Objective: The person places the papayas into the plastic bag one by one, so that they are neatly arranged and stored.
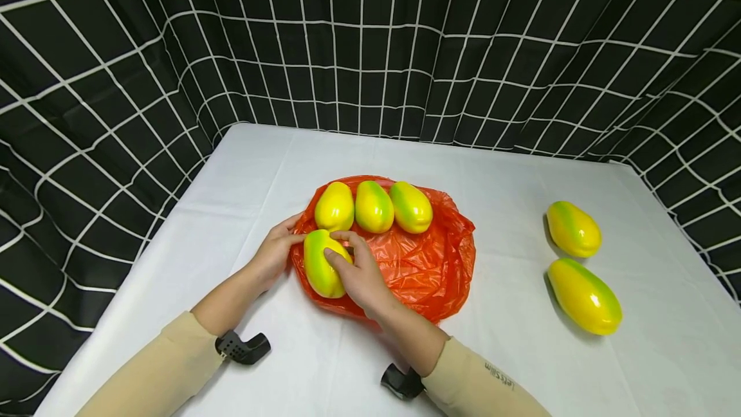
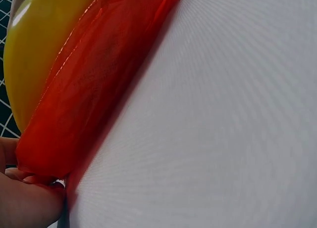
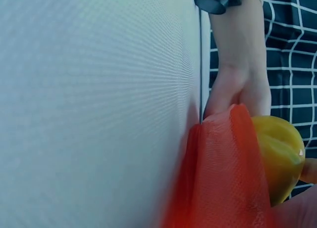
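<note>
1. Fruit point(image 1: 318, 269), one, held by right hand point(image 1: 366, 278), three o'clock from left hand point(image 1: 276, 253).
2. Red bag point(image 1: 422, 262), one, pinched by left hand.
3. Bagged fruits point(image 1: 374, 206), three, twelve o'clock.
4. Fruits point(image 1: 574, 229) on surface point(image 1: 503, 346), two, bag's three o'clock.

Holds an oval yellow-green fruit point(image 1: 320, 267) in the right hand point(image 1: 360, 272) and a crumpled red plastic bag point(image 1: 413, 269) by its rim in the left hand point(image 1: 274, 256). Has three matching fruits point(image 1: 374, 206) on the bag, two others point(image 1: 586, 296) rightward on white cloth point(image 1: 515, 333).
</note>
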Motion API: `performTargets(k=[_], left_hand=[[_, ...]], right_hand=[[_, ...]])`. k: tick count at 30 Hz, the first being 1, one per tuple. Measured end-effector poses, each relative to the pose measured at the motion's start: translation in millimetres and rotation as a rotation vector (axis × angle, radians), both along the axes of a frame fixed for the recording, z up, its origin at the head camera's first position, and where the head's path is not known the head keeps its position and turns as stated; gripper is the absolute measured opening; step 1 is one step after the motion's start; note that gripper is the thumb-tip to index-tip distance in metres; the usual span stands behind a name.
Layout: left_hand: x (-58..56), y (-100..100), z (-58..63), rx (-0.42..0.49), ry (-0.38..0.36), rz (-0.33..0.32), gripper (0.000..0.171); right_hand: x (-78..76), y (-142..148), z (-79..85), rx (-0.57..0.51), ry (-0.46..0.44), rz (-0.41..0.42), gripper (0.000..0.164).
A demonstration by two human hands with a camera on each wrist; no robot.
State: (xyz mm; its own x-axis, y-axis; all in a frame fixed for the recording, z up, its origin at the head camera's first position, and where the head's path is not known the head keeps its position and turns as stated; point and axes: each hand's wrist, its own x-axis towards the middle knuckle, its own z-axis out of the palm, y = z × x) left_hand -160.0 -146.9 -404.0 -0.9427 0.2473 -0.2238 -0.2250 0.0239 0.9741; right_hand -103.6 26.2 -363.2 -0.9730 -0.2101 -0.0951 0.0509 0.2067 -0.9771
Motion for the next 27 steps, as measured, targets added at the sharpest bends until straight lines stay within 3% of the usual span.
performTargets(k=[27], left_hand=[[0.4,0.8,0.7,0.044,0.000,-0.002,0.054]], right_hand=[[-4.9,2.9,-7.2,0.108,-0.034,0.004,0.032]])
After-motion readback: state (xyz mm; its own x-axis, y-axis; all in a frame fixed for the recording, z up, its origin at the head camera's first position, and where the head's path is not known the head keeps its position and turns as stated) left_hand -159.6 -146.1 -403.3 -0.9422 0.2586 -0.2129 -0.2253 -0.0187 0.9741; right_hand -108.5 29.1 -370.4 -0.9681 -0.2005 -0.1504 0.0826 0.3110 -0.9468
